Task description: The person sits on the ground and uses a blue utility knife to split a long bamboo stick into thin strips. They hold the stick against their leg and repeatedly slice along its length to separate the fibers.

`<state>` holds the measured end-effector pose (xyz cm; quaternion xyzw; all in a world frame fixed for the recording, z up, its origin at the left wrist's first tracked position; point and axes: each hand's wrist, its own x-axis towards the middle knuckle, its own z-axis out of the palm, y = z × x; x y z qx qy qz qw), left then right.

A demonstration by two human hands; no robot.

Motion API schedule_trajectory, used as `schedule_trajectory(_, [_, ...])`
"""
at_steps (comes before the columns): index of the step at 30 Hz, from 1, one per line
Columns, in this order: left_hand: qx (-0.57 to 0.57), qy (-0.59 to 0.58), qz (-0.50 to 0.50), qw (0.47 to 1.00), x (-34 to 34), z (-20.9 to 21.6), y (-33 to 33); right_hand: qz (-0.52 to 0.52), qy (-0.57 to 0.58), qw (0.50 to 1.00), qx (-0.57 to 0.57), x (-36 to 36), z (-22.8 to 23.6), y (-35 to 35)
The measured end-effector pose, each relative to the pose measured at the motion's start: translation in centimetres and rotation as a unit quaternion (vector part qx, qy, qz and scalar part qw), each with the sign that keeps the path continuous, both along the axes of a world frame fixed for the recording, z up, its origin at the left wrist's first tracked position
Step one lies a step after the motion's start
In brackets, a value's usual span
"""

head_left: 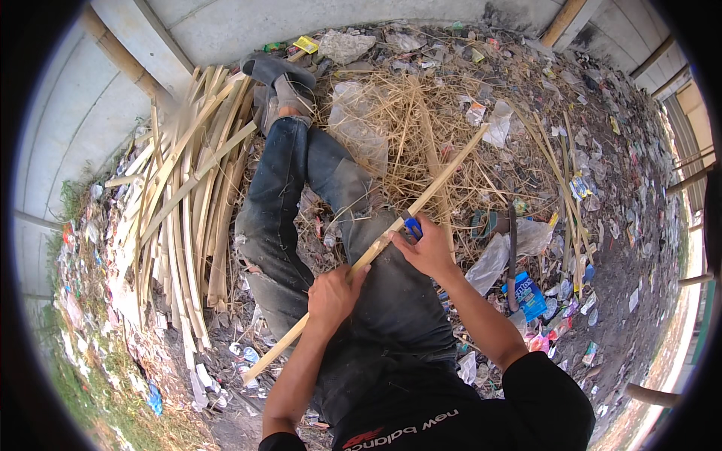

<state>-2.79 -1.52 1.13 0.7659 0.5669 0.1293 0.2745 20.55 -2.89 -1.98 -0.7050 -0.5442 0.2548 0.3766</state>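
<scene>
A long, pale bamboo strip (451, 167) lies slantwise across my thighs, from lower left to upper right. My left hand (335, 299) is wrapped round its lower half, thumb along the strip. Farther up, my right hand (426, 246) is closed on a small blue tool (412, 228) that looks like a cutter knife, pressed at the strip's side. Its blade is hidden, and my right thumb touches the strip. My legs, in worn dark trousers (274, 203), stretch forward over the ground.
A pile of split bamboo strips (180, 203) lies on the left by a concrete wall (83, 113). Ahead are heaped thin shavings (398, 113). More strips (568, 188), a long dark tool (512, 255) and a blue packet (529, 296) lie on the littered ground at right.
</scene>
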Motion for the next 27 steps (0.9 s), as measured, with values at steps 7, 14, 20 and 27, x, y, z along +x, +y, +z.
schedule_trajectory(7, [0.01,0.018,-0.006,1.0,0.0,0.2,-0.3,-0.061,0.096,0.991,-0.069,1.8,-3.4,0.2])
schedule_trajectory(14, [0.059,0.019,-0.008,0.998,-1.1,-0.2,-0.7,-0.172,0.053,0.982,-0.05,6.3,-5.4,2.2])
schedule_trajectory(20, [0.073,0.027,-0.01,0.997,-0.4,-0.5,-0.6,-0.007,-0.045,0.996,-0.075,2.9,-3.0,-0.9])
schedule_trajectory(27, [0.069,0.039,-0.009,0.997,0.5,0.0,-0.4,0.083,-0.196,0.972,-0.103,-0.2,-1.7,-3.2])
